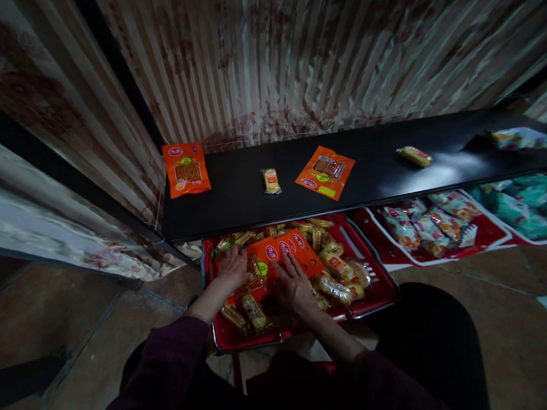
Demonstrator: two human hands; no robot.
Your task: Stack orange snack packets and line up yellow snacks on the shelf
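Note:
Orange snack packets lie overlapped on top of the goods in a red basket, which stands below the shelf's front edge. My left hand is closed over the left side of the front packet, its fingers curled at the edge. On that packet's right part rests my right hand, fingers stretched out and apart. Around the packets are several wrapped yellow snacks, among them a small cake near the front and a pack to the right. My hands hide part of the front packet.
On the black shelf are two orange packets, two small yellow packs and a white bag. More baskets with bagged snacks stand right. A dark post and curtain rise behind.

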